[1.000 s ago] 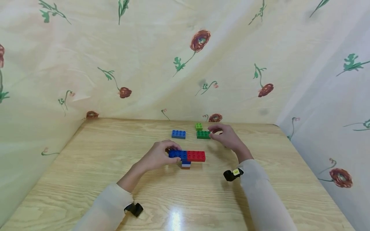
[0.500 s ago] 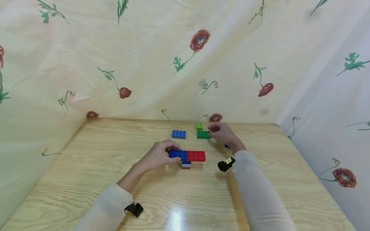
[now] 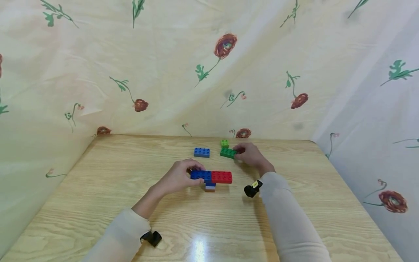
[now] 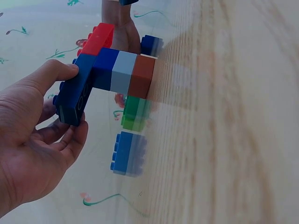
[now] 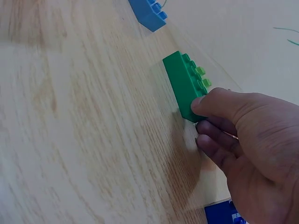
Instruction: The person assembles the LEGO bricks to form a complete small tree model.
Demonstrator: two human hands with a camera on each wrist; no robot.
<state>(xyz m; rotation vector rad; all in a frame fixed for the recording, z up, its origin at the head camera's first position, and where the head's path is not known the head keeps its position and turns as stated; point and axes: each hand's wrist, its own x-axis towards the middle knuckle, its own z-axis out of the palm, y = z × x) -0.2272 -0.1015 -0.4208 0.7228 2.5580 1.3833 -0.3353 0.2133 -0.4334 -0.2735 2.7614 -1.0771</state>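
Observation:
In the head view my left hand (image 3: 179,177) pinches a dark blue brick (image 3: 200,175) by its left end. Beside that brick sits a red brick (image 3: 222,177), and both top a short column of blue, white and brown bricks (image 4: 124,73) on the table. My right hand (image 3: 251,157) holds the right end of a green brick (image 3: 227,152) between thumb and fingers. The right wrist view shows the thumb on the long side of the green brick (image 5: 183,84), while the fingers are partly hidden behind it.
Behind the green brick lies a small light green brick (image 3: 224,143). A lighter blue brick (image 3: 202,152) lies to its left. Another dark blue brick (image 5: 224,213) is below my right hand in the right wrist view. A flowered cloth (image 3: 163,65) hangs behind the wooden table (image 3: 131,153).
My right hand has moved slightly left and taken hold of the green brick, which is now turned a little and shifted left. My left hand stays on the dark blue brick.

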